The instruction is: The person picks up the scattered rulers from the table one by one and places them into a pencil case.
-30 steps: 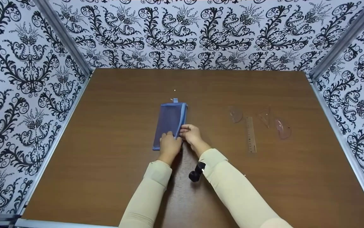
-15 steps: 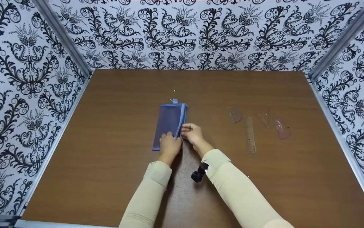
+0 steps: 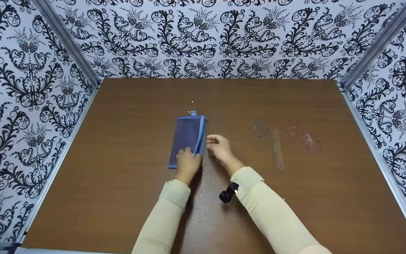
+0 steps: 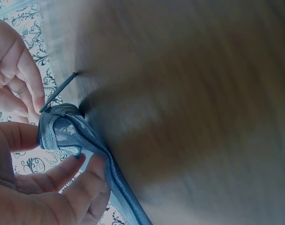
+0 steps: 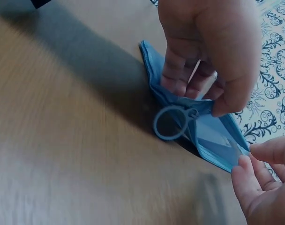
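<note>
Before you stretches a brown wood-grain tabletop (image 3: 125, 148). On it, a flat rectangular blue mesh pouch (image 3: 188, 132) rests left of centre; to your right lie a clear plastic curved piece (image 3: 260, 127), a straight clear plastic ruler (image 3: 277, 150), a clear plastic triangle (image 3: 292, 132) and a pinkish transparent rounded piece (image 3: 312, 143), near one another but apart.

Bright, even light washes the patterned walls (image 3: 188, 38) before me while pale sheen marks the brown tabletop (image 3: 206, 201); a broad, soft-edged shadow (image 5: 100, 70) crosses it in the right wrist view, and the left wrist view shows the surface blurred.
</note>
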The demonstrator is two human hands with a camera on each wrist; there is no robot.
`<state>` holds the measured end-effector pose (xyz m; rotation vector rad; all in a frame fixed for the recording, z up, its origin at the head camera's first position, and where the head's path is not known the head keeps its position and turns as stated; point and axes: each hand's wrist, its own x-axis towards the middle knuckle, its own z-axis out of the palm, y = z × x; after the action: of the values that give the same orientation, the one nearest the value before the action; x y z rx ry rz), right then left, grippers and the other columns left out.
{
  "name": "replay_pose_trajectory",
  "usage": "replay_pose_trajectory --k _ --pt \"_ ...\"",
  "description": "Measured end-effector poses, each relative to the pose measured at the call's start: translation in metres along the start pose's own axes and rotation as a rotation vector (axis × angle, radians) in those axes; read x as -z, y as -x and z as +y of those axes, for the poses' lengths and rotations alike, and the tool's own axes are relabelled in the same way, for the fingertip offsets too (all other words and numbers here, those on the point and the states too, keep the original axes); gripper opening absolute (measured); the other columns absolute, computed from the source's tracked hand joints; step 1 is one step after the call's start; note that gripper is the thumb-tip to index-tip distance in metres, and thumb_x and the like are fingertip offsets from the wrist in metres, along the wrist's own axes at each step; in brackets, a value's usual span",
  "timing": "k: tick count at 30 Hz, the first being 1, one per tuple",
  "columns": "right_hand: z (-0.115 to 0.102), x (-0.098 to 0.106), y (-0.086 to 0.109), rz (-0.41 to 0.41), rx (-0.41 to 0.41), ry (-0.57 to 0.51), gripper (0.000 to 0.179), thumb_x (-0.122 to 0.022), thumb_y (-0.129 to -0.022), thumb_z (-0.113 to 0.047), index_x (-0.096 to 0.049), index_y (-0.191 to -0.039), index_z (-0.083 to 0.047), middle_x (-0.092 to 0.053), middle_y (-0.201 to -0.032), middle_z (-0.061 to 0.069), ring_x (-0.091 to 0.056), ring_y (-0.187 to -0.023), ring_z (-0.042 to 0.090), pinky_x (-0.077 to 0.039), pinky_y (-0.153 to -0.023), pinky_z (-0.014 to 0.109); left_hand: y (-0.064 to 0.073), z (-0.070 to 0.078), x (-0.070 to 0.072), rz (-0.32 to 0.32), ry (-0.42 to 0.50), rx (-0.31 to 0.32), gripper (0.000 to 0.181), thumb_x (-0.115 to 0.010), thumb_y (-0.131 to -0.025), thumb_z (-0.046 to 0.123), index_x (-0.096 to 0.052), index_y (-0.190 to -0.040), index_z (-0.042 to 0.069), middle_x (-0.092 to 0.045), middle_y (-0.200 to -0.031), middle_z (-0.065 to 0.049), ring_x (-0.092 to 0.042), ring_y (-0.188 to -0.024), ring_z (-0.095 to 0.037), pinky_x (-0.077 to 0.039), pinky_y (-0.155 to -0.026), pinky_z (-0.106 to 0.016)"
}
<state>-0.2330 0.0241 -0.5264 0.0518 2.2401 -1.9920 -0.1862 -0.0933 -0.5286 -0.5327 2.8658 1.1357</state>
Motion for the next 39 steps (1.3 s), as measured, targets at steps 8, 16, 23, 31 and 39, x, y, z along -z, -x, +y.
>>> replay_pose_trajectory --k 8,16,23,31,39 --pt "0.007 0.012 -0.004 -0.001 0.166 0.114 0.032 -0.055 -0.078 0.017 -0.060 -0.110 0.017 -0.064 -0.102 0.031 -0.063 -0.090 0.032 -0.051 -0.078 0.026 0.001 -0.001 -0.001 0.009 0.013 -0.006 0.044 -0.058 -0.089 0.018 -0.057 -0.124 -0.008 -0.054 -0.121 -0.029 -0.050 -0.113 -0.045 -0.040 -0.098 -0.049" --pt "0.004 0.027 -0.002 -0.028 0.249 0.209 0.033 -0.056 -0.078 0.016 -0.059 -0.111 0.017 -0.063 -0.104 0.033 -0.061 -0.096 0.039 -0.050 -0.086 0.041 0.000 -0.003 -0.001 0.007 0.000 0.001 0.042 -0.059 -0.088 0.019 -0.059 -0.121 -0.007 -0.055 -0.117 -0.027 -0.050 -0.111 -0.043 -0.040 -0.097 -0.049" --pt "0.000 0.038 -0.004 -0.051 0.261 0.297 0.035 -0.058 -0.082 0.015 -0.058 -0.117 0.015 -0.061 -0.110 0.031 -0.058 -0.104 0.040 -0.048 -0.093 0.044 0.001 -0.001 0.000 -0.001 0.014 -0.003 0.041 -0.059 -0.088 0.019 -0.058 -0.120 -0.008 -0.055 -0.115 -0.026 -0.050 -0.109 -0.042 -0.041 -0.096 -0.048" --pt "-0.005 0.054 -0.003 -0.047 0.283 0.450 0.041 -0.063 -0.084 0.008 -0.057 -0.125 0.008 -0.059 -0.116 0.027 -0.055 -0.111 0.038 -0.046 -0.095 0.044 0.001 -0.001 0.000 -0.014 0.018 -0.005 0.042 -0.058 -0.089 0.020 -0.057 -0.121 -0.008 -0.054 -0.117 -0.027 -0.050 -0.109 -0.042 -0.041 -0.096 -0.048" --pt "-0.008 0.070 -0.001 -0.009 0.341 0.644 0.052 -0.071 -0.082 -0.002 -0.056 -0.131 0.002 -0.057 -0.127 0.023 -0.053 -0.118 0.038 -0.041 -0.100 0.046 0.002 -0.002 0.001 -0.025 0.009 -0.006 0.043 -0.057 -0.091 0.021 -0.056 -0.124 -0.007 -0.053 -0.121 -0.027 -0.050 -0.111 -0.043 -0.042 -0.096 -0.048"
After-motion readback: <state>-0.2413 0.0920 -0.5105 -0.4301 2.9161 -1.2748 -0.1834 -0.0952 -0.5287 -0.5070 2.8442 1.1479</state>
